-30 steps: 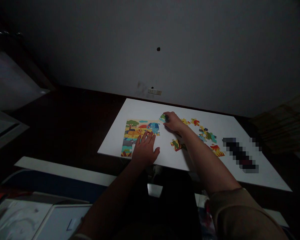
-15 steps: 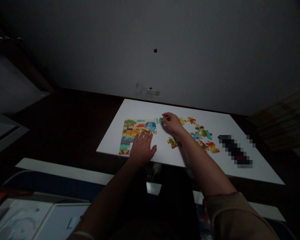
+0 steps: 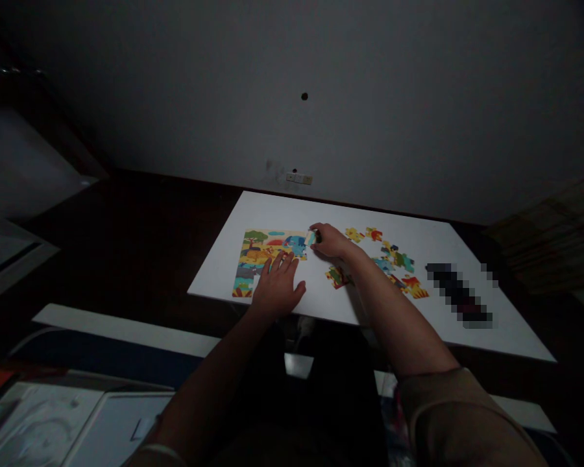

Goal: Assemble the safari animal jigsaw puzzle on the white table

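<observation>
A partly joined jigsaw puzzle [image 3: 255,255] with a tree, animals and a blue elephant lies on the left part of the white table. Flat on its lower right part rests my left hand [image 3: 278,285], fingers spread and holding nothing. My right hand [image 3: 329,240] pinches a puzzle piece [image 3: 310,237] with pale and blue colours between thumb and fingers. That piece is tilted, close to the puzzle's upper right edge beside the elephant; whether it touches the edge I cannot tell. To the right, several loose puzzle pieces [image 3: 398,258] lie scattered, partly hidden behind my right forearm.
The white table [image 3: 486,285] stands near a grey wall with a socket strip [image 3: 299,178]. A pixelated dark item lies on the table's right side. Behind my left arm, at lower left, are a white bench edge [image 3: 126,329] and an open white box [image 3: 121,421].
My right hand has tilted the puzzle piece up, turning it against the puzzle's right edge. My left hand stays in place on the puzzle.
</observation>
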Demonstrator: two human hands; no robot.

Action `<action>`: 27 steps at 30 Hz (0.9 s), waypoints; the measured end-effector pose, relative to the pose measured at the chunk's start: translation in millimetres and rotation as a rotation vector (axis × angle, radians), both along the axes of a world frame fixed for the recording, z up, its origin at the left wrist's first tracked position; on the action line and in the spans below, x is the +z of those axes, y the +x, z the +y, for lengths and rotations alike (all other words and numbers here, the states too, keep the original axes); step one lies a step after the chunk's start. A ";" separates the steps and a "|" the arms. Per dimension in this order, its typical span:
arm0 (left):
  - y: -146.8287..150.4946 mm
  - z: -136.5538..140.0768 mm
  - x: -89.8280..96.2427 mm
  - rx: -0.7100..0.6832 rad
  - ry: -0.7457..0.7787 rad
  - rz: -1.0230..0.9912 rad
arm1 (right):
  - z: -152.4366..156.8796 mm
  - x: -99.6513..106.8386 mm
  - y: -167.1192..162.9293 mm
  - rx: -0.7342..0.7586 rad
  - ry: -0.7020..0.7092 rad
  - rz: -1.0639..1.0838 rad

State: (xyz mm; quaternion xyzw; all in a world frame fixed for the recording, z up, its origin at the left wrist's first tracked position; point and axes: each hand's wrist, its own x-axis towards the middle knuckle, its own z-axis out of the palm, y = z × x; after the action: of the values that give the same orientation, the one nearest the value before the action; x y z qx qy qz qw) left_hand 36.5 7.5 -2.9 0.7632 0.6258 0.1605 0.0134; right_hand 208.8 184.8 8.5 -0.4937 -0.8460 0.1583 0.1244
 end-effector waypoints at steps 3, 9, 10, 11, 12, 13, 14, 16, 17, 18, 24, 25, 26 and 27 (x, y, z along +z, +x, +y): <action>1.2 -2.7 1.3 0.018 0.023 -0.014 | -7.7 8.2 7.0 0.043 -0.017 0.024; 2.5 -8.8 6.6 0.100 0.067 -0.047 | -31.2 20.6 16.6 -0.111 -0.037 0.222; 2.3 -9.4 6.9 0.104 0.071 -0.051 | -36.4 19.8 16.7 -0.160 -0.050 0.312; 2.0 -9.8 6.9 0.104 0.074 -0.054 | -42.2 18.0 16.3 -0.199 -0.069 0.410; 1.7 -10.0 6.6 0.104 0.076 -0.056 | -48.4 15.5 15.5 -0.228 -0.095 0.514; 1.4 -10.0 6.2 0.101 0.078 -0.058 | -54.9 12.5 14.4 -0.242 -0.129 0.616; 1.1 -10.0 5.8 0.098 0.078 -0.060 | -61.4 9.4 13.1 -0.247 -0.173 0.709; 0.9 -9.6 5.4 0.094 0.077 -0.066 | -73.4 3.4 10.0 -0.265 -0.282 0.845; 1.0 -9.5 5.6 0.095 0.074 -0.069 | -78.3 1.0 8.3 -0.282 -0.339 0.884; 1.3 -9.4 6.1 0.096 0.070 -0.072 | -82.4 -0.9 6.6 -0.303 -0.391 0.910; 2.6 -9.5 9.2 0.096 0.062 -0.088 | -92.4 -3.8 -3.4 -0.333 -0.532 0.990; 2.5 -9.4 9.0 0.095 0.066 -0.088 | -93.3 -4.0 -4.9 -0.320 -0.535 1.009; 2.3 -9.3 8.5 0.095 0.069 -0.089 | -94.5 -4.3 -6.3 -0.304 -0.536 1.038; 2.1 -9.0 7.8 0.094 0.072 -0.091 | -95.8 -4.8 -7.6 -0.286 -0.536 1.073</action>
State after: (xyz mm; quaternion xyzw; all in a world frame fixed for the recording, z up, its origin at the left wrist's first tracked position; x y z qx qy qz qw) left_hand 38.5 -1.6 4.9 0.7248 0.6536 0.2177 0.0069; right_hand 201.2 89.1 3.7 -0.4680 -0.5217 0.5734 0.4243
